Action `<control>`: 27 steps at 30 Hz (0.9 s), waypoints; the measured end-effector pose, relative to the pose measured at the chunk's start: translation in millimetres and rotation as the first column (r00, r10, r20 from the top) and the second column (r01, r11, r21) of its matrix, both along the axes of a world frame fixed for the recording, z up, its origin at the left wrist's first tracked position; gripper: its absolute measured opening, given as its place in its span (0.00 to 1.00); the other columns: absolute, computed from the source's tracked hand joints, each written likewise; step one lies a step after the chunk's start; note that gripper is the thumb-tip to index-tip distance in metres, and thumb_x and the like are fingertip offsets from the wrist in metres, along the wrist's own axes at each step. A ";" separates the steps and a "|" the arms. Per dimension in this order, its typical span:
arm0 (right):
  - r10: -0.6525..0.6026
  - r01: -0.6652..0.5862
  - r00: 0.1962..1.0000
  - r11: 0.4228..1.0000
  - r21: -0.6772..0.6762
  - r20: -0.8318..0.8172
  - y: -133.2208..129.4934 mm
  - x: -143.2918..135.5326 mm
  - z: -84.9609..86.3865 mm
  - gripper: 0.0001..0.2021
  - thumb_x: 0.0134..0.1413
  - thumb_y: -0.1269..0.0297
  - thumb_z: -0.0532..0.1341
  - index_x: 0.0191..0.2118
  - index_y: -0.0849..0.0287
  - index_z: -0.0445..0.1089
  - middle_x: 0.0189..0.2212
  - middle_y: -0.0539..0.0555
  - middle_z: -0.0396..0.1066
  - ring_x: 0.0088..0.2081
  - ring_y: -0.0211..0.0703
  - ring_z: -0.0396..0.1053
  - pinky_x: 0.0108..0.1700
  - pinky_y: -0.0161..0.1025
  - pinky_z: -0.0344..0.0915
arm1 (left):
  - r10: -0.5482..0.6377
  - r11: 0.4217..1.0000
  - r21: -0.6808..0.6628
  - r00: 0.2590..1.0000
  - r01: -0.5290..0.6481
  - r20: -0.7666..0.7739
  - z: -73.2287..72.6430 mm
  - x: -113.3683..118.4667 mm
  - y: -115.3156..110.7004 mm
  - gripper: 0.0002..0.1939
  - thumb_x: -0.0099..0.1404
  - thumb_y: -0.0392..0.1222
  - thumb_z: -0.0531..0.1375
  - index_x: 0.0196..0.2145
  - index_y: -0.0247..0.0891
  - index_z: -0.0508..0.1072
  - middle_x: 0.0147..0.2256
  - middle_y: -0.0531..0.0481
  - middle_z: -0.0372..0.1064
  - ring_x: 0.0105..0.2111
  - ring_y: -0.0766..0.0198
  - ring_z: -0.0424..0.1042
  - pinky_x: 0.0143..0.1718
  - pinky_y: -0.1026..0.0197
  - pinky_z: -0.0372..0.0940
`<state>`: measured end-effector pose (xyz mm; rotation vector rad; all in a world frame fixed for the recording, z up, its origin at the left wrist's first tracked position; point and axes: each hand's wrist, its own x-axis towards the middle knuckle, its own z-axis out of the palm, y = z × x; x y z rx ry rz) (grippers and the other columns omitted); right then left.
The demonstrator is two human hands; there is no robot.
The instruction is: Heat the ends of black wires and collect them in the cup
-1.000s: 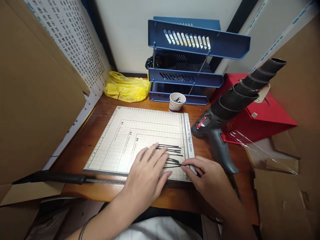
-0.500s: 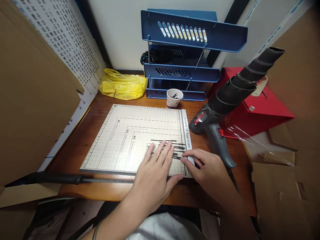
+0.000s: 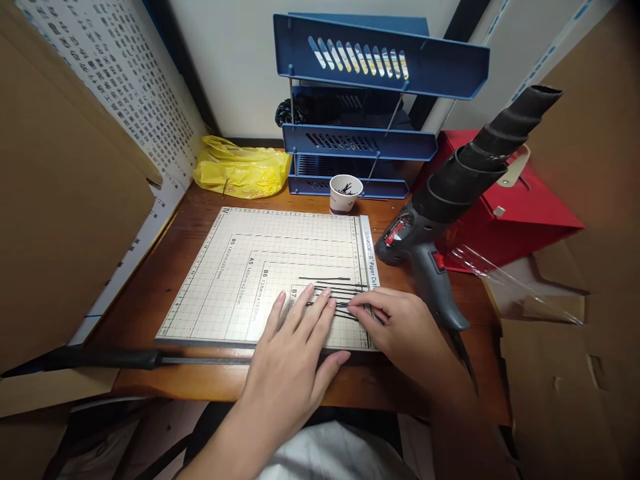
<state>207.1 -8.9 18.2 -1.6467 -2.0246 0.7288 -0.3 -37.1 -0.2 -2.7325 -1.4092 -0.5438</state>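
Several thin black wire-like strips (image 3: 325,279) lie side by side on the gridded board of a paper cutter (image 3: 210,287), near its right edge. My left hand (image 3: 295,347) rests flat with fingers spread, the fingertips over the left part of the strips and covering some of them. From the right, my right hand (image 3: 400,327) pinches thumb and forefinger at one black strip close to the left fingertips. The cutter's black handle (image 3: 110,359) lies down along the board's front edge, reaching out to the left.
Behind the board stands a paper cup (image 3: 345,203) holding short black pieces. A heat gun (image 3: 423,247) stands at the right, before a red box (image 3: 530,213). A blue tray rack (image 3: 360,143) and a yellow plastic bag (image 3: 243,170) are at the back. Cardboard (image 3: 60,167) walls the left.
My right hand has moved left, from the strips' right ends towards my left fingertips. My left hand has slid slightly left. The view has shifted a little.
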 end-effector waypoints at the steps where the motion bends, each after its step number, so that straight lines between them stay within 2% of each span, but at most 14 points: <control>1: 0.010 -0.009 1.000 1.000 -0.011 0.022 0.9 -0.8 0.7 0.09 0.64 0.67 0.58 0.37 0.54 0.77 0.36 0.48 0.78 0.37 0.40 0.72 0.40 0.36 0.59 | -0.002 1.000 0.002 1.000 0.002 -0.001 -0.8 -0.5 -0.9 0.27 0.78 0.54 0.47 0.66 0.36 0.63 0.68 0.51 0.58 0.68 0.52 0.55 0.70 0.45 0.41; 7: -0.026 0.034 0.981 0.999 -0.039 0.192 0.2 8.6 4.5 0.09 0.63 0.64 0.58 0.36 0.53 0.77 0.31 0.48 0.76 0.28 0.38 0.66 0.33 0.37 0.53 | -0.014 1.000 0.006 1.000 0.014 -0.008 -1.9 0.1 -1.6 0.27 0.79 0.53 0.46 0.66 0.36 0.62 0.68 0.52 0.56 0.68 0.52 0.55 0.69 0.44 0.44; 11: -0.008 0.017 0.973 0.999 -0.039 0.230 0.6 16.5 6.6 0.09 0.62 0.64 0.58 0.36 0.52 0.77 0.29 0.48 0.74 0.28 0.38 0.64 0.32 0.37 0.52 | -0.010 1.000 0.013 0.999 0.011 -0.036 -2.0 8.2 3.0 0.30 0.79 0.56 0.43 0.67 0.33 0.61 0.68 0.48 0.56 0.68 0.52 0.56 0.68 0.43 0.49; 15: -0.053 0.056 0.979 0.998 -0.005 0.199 -0.6 18.1 7.6 0.08 0.62 0.63 0.58 0.36 0.50 0.76 0.27 0.46 0.72 0.28 0.37 0.64 0.32 0.36 0.52 | 0.007 1.000 0.016 0.997 -0.005 -0.079 -1.8 18.0 12.0 0.34 0.79 0.58 0.40 0.67 0.28 0.60 0.68 0.43 0.55 0.68 0.52 0.56 0.68 0.43 0.52; 20: -0.156 0.147 0.984 0.983 0.107 0.084 -4.8 18.1 9.8 0.08 0.62 0.59 0.60 0.35 0.51 0.75 0.21 0.44 0.64 0.24 0.35 0.59 0.30 0.36 0.52 | 0.081 0.996 -0.021 0.993 -0.083 -0.083 -2.4 23.7 24.0 0.40 0.77 0.62 0.37 0.66 0.23 0.60 0.68 0.39 0.54 0.69 0.50 0.55 0.69 0.42 0.50; 23: -0.194 0.185 0.980 0.970 0.155 0.042 -5.4 18.9 10.1 0.07 0.61 0.60 0.61 0.34 0.52 0.76 0.18 0.43 0.59 0.22 0.34 0.55 0.30 0.35 0.52 | 0.042 0.998 -0.045 0.997 -0.045 -0.071 -4.8 30.2 25.9 0.41 0.77 0.63 0.36 0.66 0.23 0.61 0.68 0.39 0.56 0.69 0.51 0.55 0.70 0.44 0.48; 27: -0.236 0.224 0.969 0.963 0.148 0.072 -4.4 21.3 8.8 0.07 0.61 0.59 0.61 0.34 0.52 0.76 0.17 0.43 0.56 0.22 0.33 0.54 0.29 0.35 0.52 | -0.014 0.998 -0.065 0.999 0.012 -0.039 -6.9 42.7 24.3 0.39 0.77 0.62 0.37 0.66 0.27 0.62 0.67 0.42 0.58 0.69 0.51 0.55 0.71 0.43 0.45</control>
